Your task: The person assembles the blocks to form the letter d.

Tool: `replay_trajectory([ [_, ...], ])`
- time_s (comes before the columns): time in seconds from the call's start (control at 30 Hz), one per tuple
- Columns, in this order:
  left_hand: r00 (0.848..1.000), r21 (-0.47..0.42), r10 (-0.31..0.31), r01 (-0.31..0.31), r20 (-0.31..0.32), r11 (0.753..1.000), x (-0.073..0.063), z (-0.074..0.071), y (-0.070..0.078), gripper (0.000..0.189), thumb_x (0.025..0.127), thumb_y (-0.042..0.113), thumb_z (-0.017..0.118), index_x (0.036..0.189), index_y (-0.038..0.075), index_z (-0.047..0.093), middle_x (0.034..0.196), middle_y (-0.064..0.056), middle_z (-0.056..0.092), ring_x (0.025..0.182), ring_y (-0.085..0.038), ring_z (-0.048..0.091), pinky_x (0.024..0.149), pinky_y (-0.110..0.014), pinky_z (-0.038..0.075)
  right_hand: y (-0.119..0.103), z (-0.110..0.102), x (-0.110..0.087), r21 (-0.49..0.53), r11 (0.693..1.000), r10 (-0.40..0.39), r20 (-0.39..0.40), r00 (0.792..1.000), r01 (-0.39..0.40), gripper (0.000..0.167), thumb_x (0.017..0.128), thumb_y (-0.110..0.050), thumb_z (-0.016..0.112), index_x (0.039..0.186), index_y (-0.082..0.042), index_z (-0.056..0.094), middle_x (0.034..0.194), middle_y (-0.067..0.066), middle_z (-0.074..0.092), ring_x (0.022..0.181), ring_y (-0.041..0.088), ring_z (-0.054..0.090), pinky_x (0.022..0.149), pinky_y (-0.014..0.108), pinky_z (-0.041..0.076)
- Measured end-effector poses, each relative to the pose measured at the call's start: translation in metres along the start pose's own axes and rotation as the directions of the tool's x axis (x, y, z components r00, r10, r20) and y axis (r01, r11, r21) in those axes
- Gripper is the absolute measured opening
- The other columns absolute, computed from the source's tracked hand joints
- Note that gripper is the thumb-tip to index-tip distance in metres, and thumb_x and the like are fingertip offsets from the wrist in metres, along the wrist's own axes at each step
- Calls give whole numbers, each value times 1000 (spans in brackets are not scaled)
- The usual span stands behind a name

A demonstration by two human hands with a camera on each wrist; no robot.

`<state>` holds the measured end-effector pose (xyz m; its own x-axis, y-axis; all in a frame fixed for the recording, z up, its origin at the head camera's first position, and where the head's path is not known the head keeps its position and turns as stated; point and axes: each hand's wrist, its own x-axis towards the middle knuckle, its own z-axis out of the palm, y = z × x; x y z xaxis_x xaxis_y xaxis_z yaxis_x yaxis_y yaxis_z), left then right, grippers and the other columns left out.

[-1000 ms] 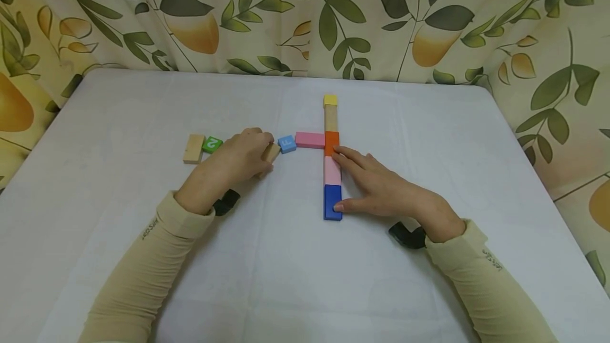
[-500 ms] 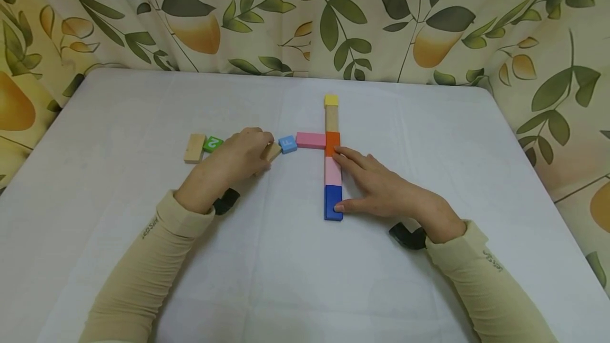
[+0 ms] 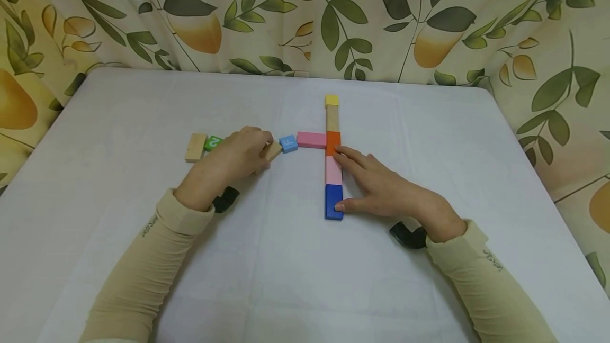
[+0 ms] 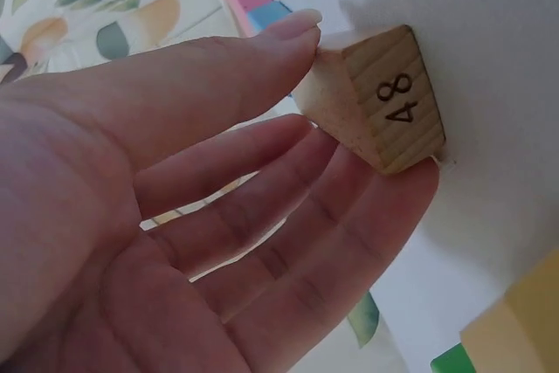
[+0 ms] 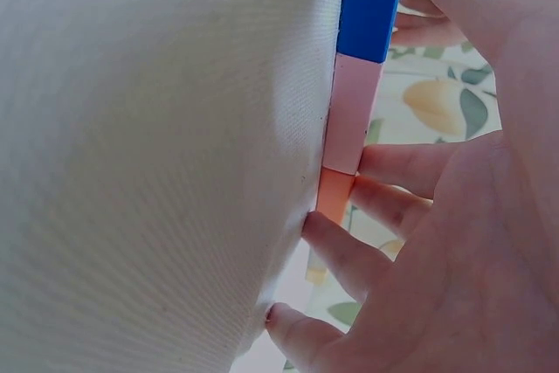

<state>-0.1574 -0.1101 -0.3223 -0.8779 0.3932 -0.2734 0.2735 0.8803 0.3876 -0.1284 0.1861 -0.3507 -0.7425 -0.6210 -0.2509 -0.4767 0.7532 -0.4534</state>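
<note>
My left hand point(image 3: 240, 153) pinches a natural wooden block point(image 4: 384, 102) between thumb and fingers. In the left wrist view its end is marked 48; in the head view the hand covers much of it. Just right of it lies a light blue block point(image 3: 288, 143) with a white mark, near a deep pink block point(image 3: 311, 140). That pink one meets a straight column: yellow block point(image 3: 331, 100), plain wood block point(image 3: 332, 118), orange block point(image 3: 333, 141), light pink block point(image 3: 333, 171), dark blue block point(image 3: 333, 197). My right hand point(image 3: 381, 189) touches the column's right side, thumb on the dark blue block.
Left of my left hand lie a green block point(image 3: 213, 143) marked 2, partly covered, and a plain wooden block point(image 3: 195, 147). A white cloth point(image 3: 286, 274) covers the table. Behind it hangs a leaf-patterned curtain point(image 3: 267, 15).
</note>
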Motion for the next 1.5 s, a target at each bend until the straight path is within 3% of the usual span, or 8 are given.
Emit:
replay_trajectory([
  [0.33,1000,-3,22,-22,-7,1000,-1,-3,-4,41,91,8,69,128,-6,59,124,-21,63,103,-28,55,87,-38,53,0,0,0,-1,1000,5,13,1000,-5,102,84,-53,73,160,-16,16,168,6,6,153,35,13,122,61,7],
  [0.57,1000,-4,12,-12,20,1000,0,-1,-3,38,89,13,74,121,-4,62,105,-14,63,92,-25,55,75,-31,49,0,0,0,-1,1000,1,9,1000,-1,102,84,-53,74,160,-16,16,167,5,7,153,34,13,122,61,7],
  [0.67,1000,-6,6,-6,23,1000,0,-1,-2,38,90,14,74,121,-4,62,104,-13,62,92,-24,55,75,-30,49,1,0,0,-3,1000,4,10,1000,-4,102,84,-53,73,160,-16,16,168,5,7,153,34,13,122,61,7],
  [0.9,1000,-42,-10,10,7,999,-3,-6,-6,43,94,13,66,133,-4,56,129,-20,61,113,-29,57,94,-42,52,0,0,1,-3,1000,8,12,1000,-8,102,84,-53,73,160,-16,16,168,4,7,153,34,14,122,61,7],
  [1.1,999,-53,-26,25,-34,998,-12,-16,-10,43,97,14,62,135,-1,54,129,-19,61,122,-33,54,99,-46,49,0,0,1,-5,1000,15,14,1000,-15,102,83,-53,74,160,-16,16,168,5,7,153,35,14,122,61,8],
  [1.33,997,5,11,-10,-81,1000,-28,-25,-19,39,97,11,62,133,-3,56,125,-21,63,113,-34,59,93,-45,52,-1,0,1,-3,1000,12,7,1000,-12,102,83,-53,74,159,-16,17,167,6,8,152,36,15,122,62,9],
  [1.5,999,16,9,-8,-52,1000,-40,-23,-29,38,97,11,61,132,-2,56,126,-21,62,113,-34,60,92,-45,53,-1,0,1,-5,1000,14,8,1000,-14,101,84,-53,74,159,-15,18,167,6,8,152,36,15,122,62,9],
])
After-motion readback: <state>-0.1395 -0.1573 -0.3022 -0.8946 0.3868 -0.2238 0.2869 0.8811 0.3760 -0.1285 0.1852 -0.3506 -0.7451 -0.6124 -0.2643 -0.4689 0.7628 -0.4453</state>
